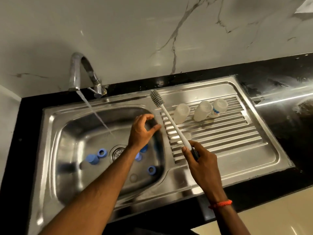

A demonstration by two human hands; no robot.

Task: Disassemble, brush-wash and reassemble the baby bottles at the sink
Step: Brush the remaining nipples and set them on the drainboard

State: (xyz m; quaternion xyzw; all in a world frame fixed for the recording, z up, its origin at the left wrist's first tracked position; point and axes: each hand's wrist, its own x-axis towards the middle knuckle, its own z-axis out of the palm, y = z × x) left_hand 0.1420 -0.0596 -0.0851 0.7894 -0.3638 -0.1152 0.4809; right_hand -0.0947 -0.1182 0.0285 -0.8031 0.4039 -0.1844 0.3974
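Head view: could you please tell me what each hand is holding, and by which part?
The right hand grips the bottle brush by the dark bottom end of its handle. Whether the curled left hand holds anything cannot be told.

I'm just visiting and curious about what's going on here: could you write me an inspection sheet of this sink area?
Surface: steel sink, drainboard ribbed.
Job's things: three bottles upside down on the drainboard; blue rings loose in the basin; brush.
Clutter: nothing seen.
Grips: right hand holds the brush's handle; left hand above the basin's rim, fingers curled, contents blurred.
Cables: nothing seen.
Surroundings: tap running; black counter; marble wall.
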